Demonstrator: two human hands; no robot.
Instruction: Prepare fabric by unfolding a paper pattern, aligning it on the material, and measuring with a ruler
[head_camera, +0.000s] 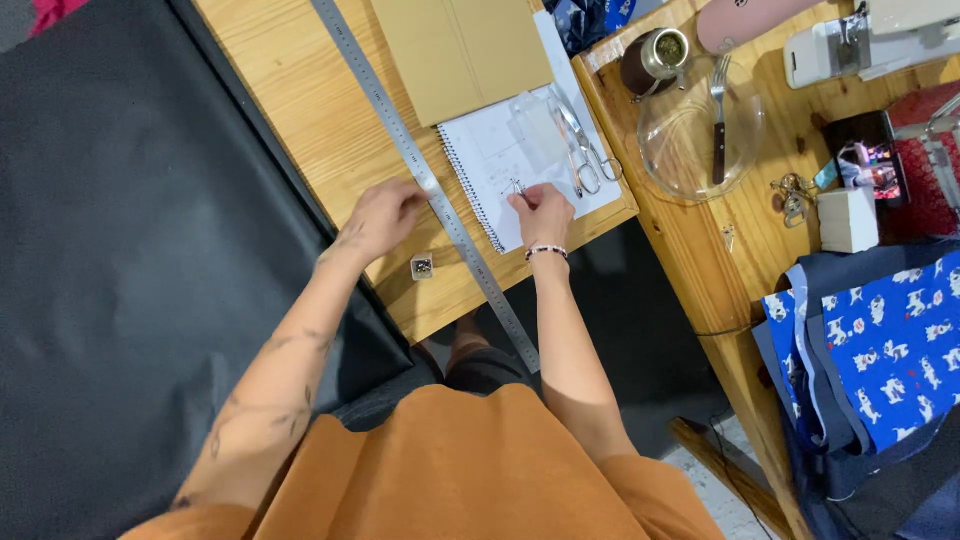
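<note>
Nearest, a small clear box (422, 265) of tiny metal parts stands on the counter (300, 100), just beside the long steel ruler (420, 165). On this ruler rests the left hand (385, 215), its fingers together and pressing flat. To the right, the right hand (542, 210) has its fingers pinched on a small metal piece (517, 186) over the spiral notebook (520, 150), so the work seems only begun. Farther lie scissors (585, 150) and a plain tan folder (460, 50), without label.
</note>
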